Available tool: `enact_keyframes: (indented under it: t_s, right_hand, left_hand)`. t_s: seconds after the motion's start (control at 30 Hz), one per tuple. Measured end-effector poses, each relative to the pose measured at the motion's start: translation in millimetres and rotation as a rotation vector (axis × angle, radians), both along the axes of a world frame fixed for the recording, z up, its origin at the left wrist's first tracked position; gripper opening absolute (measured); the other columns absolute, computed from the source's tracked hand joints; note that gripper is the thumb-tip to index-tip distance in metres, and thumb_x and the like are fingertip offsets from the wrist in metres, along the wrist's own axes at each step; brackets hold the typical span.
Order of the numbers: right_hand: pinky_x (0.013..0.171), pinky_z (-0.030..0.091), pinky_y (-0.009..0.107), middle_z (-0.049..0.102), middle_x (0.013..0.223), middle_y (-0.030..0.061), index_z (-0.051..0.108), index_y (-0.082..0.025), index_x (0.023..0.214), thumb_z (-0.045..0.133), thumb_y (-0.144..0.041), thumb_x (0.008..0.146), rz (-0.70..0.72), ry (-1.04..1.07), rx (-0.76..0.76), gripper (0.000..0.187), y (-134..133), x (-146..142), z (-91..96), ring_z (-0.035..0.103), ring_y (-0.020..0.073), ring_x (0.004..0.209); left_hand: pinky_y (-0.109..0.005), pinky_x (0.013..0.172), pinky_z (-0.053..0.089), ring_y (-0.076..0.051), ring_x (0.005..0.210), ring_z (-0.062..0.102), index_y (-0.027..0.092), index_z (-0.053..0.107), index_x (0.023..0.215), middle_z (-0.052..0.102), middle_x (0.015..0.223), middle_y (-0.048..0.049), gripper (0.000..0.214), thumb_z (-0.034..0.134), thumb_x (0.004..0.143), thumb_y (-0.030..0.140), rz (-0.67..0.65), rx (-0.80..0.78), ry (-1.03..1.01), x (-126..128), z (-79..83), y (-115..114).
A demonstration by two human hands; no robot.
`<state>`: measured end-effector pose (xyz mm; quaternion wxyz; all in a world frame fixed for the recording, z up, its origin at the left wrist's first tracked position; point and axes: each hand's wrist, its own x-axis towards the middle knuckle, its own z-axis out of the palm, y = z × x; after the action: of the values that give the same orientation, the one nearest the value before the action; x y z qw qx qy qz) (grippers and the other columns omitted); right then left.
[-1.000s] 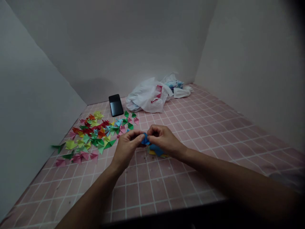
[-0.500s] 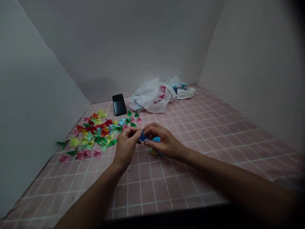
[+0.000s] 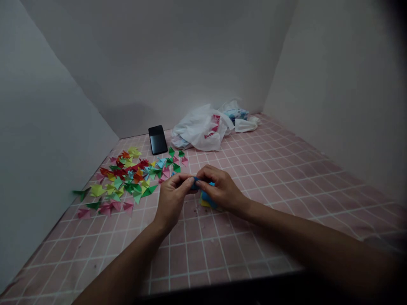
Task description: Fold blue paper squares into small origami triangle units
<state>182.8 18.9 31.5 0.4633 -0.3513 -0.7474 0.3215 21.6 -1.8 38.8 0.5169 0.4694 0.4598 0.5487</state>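
Observation:
A small piece of blue folded paper (image 3: 195,183) is pinched between my two hands above the table. My left hand (image 3: 173,195) grips its left side with thumb and fingers, and a blue tip shows just past the knuckles. On the other side, my right hand (image 3: 220,187) presses it between thumb and curled fingers. Most of the paper is hidden by the fingertips. Beneath my right hand lies a stack of blue and yellow paper sheets (image 3: 206,202), partly covered. To the left spreads a group of folded paper cranes (image 3: 125,178) in red, green, yellow, pink and light blue.
A black phone (image 3: 157,140) lies near the back wall. Right of it sits a crumpled white plastic bag (image 3: 202,129) with red print, beside a blue and white bundle (image 3: 237,114). Pale walls bound the pink checked tablecloth (image 3: 286,169) left, right and behind.
Both hands have shifted slightly, and the fingers of my right hand have closed in on the blue paper. A blue tip now shows beyond my left hand. More of the stack is visible.

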Motion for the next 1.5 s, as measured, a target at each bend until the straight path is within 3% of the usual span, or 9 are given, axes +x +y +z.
enact_keyframes:
  t_s: [0.53,0.83,0.93,1.17,1.33,1.5]
  right_hand:
    - [0.067,0.039,0.028,0.055,0.076,0.0008,0.054,-0.018,0.072,0.061,-0.009,0.086,-0.048,-0.041,0.113,0.018,0.7,-0.3,-2.8,0.053,0.0154,0.072]
    - [0.071,0.042,0.029,0.057,0.078,0.0019,0.056,-0.018,0.071,0.058,-0.009,0.085,-0.041,-0.023,0.099,0.017,-1.1,-0.9,-2.6,0.055,0.0161,0.076]
    - [0.066,0.04,0.028,0.058,0.074,0.0006,0.058,-0.018,0.07,0.063,-0.015,0.084,-0.022,0.011,-0.031,0.015,0.5,-1.3,-3.4,0.054,0.0148,0.071]
    - [0.058,0.042,0.025,0.06,0.068,-0.0026,0.06,-0.018,0.074,0.066,-0.031,0.081,0.154,0.261,-0.503,0.016,2.5,-2.9,0.6,0.056,0.0112,0.06]
    - [0.055,0.043,0.023,0.061,0.069,-0.0033,0.061,-0.017,0.083,0.074,-0.036,0.075,0.185,0.346,-0.629,0.024,3.7,-3.1,0.0,0.057,0.0097,0.056]
    - [0.049,0.038,0.022,0.059,0.061,-0.0025,0.06,-0.017,0.071,0.078,-0.045,0.073,0.23,0.325,-0.752,0.033,4.8,-0.7,-4.9,0.05,0.0077,0.051]
  left_hand:
    - [-0.028,0.073,0.062,-0.015,0.075,0.067,0.015,0.077,0.082,0.071,0.079,-0.0015,0.018,0.077,0.079,0.033,-0.029,0.074,0.093,0.2,-4.7,0.9]
    - [-0.026,0.07,0.058,-0.015,0.072,0.066,0.015,0.076,0.08,0.07,0.077,-0.0016,0.015,0.076,0.078,0.03,-0.022,0.123,0.176,-0.2,-3.6,1.7]
    - [-0.025,0.064,0.056,-0.014,0.066,0.064,0.015,0.075,0.078,0.07,0.072,-0.0008,0.016,0.076,0.077,0.031,-0.005,0.099,0.186,-1.2,-3.9,3.3]
    - [-0.023,0.055,0.05,-0.011,0.056,0.06,0.014,0.07,0.071,0.068,0.063,0.0003,0.021,0.079,0.069,0.033,-0.002,-0.043,0.034,-4.0,-4.6,9.7]
    - [-0.023,0.056,0.051,-0.011,0.056,0.059,0.014,0.07,0.071,0.067,0.063,0.0007,0.023,0.08,0.066,0.033,-0.007,-0.072,0.022,-6.7,-1.8,12.0]
    - [-0.022,0.055,0.049,-0.01,0.055,0.058,0.014,0.069,0.067,0.064,0.061,0.0011,0.023,0.08,0.065,0.034,-0.068,-0.099,0.044,-5.4,1.5,11.1]
